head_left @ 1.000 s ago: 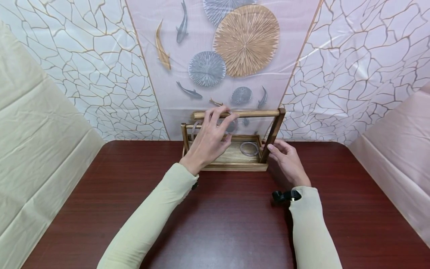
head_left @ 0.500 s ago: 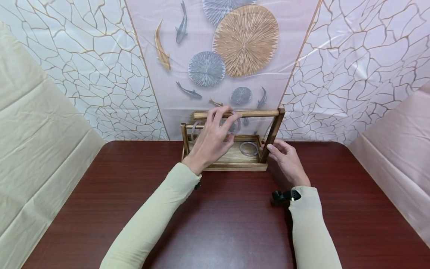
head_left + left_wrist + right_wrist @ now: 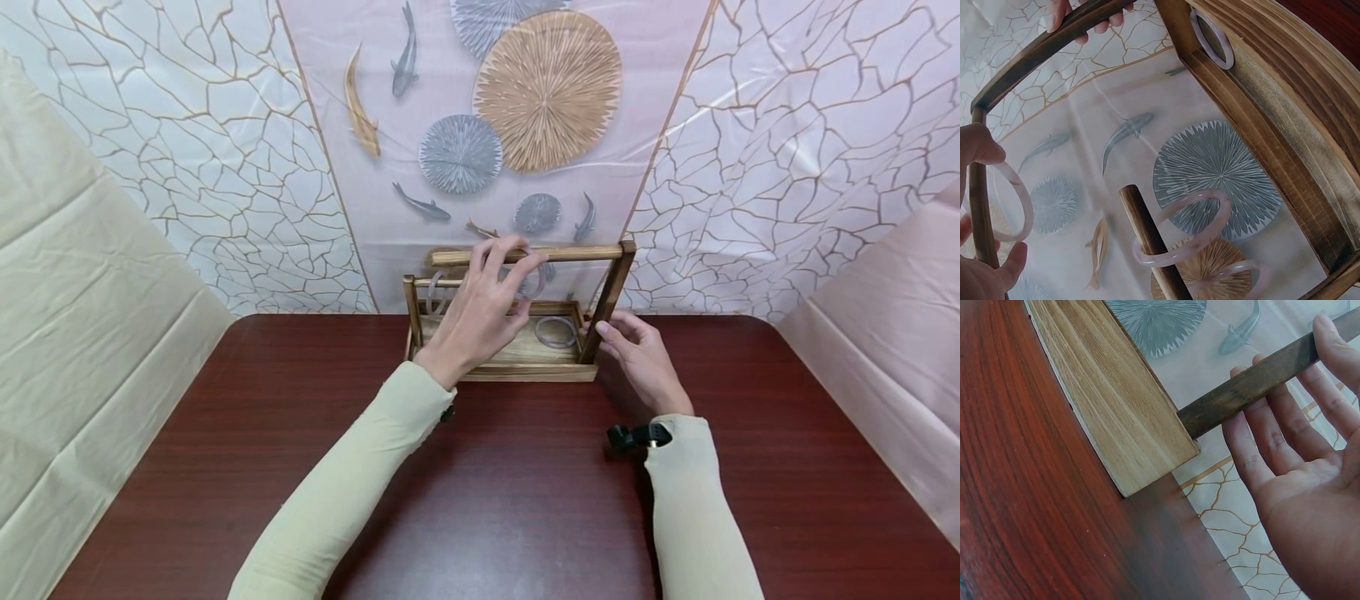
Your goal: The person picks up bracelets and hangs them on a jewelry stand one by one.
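A wooden jewelry stand (image 3: 525,373) has a tray base, a high front bar (image 3: 581,253) and a lower bar (image 3: 1150,240) behind it. My left hand (image 3: 480,312) pinches a pale lilac bangle (image 3: 1027,209) between thumb and fingers; it encircles the high bar, whose left end is free. Two more pale bangles (image 3: 1225,219) hang around the lower bar. Another bangle (image 3: 556,347) lies flat in the tray toward its right end. With thumb in front and fingers behind, my right hand (image 3: 641,360) grips the stand's right upright (image 3: 615,293).
The stand is near the back edge of a dark red wooden table (image 3: 480,500). Right behind it hangs a patterned backdrop (image 3: 465,225) with fish and round motifs. Cream cloth panels (image 3: 90,283) slope along both sides. A black wrist device (image 3: 637,437) sits at my right cuff.
My left hand has slid slightly to the right along the high bar, carrying the bangle with it. The right hand and the stand stay in place.
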A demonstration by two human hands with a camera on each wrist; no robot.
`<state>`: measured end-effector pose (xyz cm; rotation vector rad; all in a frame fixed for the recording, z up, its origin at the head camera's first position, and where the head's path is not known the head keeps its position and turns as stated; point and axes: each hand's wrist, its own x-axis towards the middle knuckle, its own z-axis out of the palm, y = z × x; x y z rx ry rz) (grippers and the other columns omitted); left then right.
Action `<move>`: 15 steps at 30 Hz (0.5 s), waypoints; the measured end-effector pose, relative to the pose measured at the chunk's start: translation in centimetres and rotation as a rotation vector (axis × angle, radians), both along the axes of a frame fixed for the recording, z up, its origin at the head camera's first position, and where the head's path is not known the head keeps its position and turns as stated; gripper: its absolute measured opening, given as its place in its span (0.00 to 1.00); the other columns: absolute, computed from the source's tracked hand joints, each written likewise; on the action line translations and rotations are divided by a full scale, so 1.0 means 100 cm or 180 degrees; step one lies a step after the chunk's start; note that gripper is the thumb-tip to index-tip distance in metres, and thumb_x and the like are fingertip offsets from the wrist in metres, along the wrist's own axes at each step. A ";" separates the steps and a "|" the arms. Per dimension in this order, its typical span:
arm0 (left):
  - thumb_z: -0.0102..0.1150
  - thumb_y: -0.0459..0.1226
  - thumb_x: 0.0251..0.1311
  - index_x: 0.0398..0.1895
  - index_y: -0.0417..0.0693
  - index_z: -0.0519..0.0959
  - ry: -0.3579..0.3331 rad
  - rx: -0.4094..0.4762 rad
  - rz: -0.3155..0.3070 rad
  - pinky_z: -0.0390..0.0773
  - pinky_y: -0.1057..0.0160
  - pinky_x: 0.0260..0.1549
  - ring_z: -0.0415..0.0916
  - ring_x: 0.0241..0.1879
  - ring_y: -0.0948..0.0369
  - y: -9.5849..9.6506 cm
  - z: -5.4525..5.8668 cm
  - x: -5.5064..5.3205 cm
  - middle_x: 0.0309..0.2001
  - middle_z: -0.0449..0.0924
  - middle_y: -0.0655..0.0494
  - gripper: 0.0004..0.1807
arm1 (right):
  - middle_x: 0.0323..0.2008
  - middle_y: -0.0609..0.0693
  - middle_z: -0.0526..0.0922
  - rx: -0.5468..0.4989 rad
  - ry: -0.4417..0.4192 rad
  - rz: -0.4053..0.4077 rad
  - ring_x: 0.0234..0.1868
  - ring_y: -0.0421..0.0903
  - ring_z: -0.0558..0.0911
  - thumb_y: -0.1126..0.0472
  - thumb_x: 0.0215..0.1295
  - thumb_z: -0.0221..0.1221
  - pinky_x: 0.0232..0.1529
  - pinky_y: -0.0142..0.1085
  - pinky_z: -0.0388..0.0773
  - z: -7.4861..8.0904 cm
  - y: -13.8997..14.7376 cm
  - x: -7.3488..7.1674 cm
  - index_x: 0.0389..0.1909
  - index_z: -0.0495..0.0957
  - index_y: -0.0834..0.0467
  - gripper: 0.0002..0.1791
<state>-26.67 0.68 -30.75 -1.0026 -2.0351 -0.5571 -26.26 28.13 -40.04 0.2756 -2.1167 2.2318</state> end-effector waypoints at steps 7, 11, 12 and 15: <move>0.67 0.26 0.48 0.66 0.49 0.72 -0.0008 -0.0010 -0.0007 0.76 0.54 0.60 0.63 0.63 0.47 0.004 -0.001 -0.001 0.66 0.66 0.43 0.37 | 0.46 0.44 0.86 -0.0018 0.0007 0.0012 0.52 0.38 0.86 0.57 0.73 0.61 0.53 0.28 0.82 0.000 0.000 0.001 0.61 0.72 0.69 0.24; 0.68 0.28 0.50 0.66 0.49 0.72 -0.0016 -0.0031 0.0039 0.79 0.55 0.56 0.64 0.63 0.47 0.007 -0.001 -0.001 0.66 0.66 0.44 0.35 | 0.46 0.44 0.87 -0.0102 0.0086 0.0089 0.52 0.40 0.87 0.58 0.73 0.61 0.54 0.30 0.83 -0.001 0.000 0.000 0.57 0.76 0.62 0.17; 0.67 0.29 0.51 0.65 0.50 0.72 -0.0020 -0.0043 0.0056 0.80 0.56 0.54 0.64 0.64 0.48 0.008 0.000 -0.001 0.67 0.65 0.45 0.35 | 0.46 0.44 0.88 -0.0119 0.0101 0.0105 0.52 0.40 0.87 0.59 0.73 0.60 0.54 0.30 0.83 -0.001 0.000 0.000 0.56 0.77 0.60 0.15; 0.67 0.30 0.52 0.66 0.50 0.72 -0.0040 -0.0073 0.0081 0.82 0.56 0.52 0.63 0.65 0.48 0.009 0.001 0.000 0.68 0.65 0.46 0.34 | 0.46 0.44 0.88 -0.0137 0.0122 0.0128 0.51 0.40 0.87 0.59 0.73 0.60 0.54 0.30 0.83 -0.002 0.000 -0.001 0.55 0.79 0.57 0.13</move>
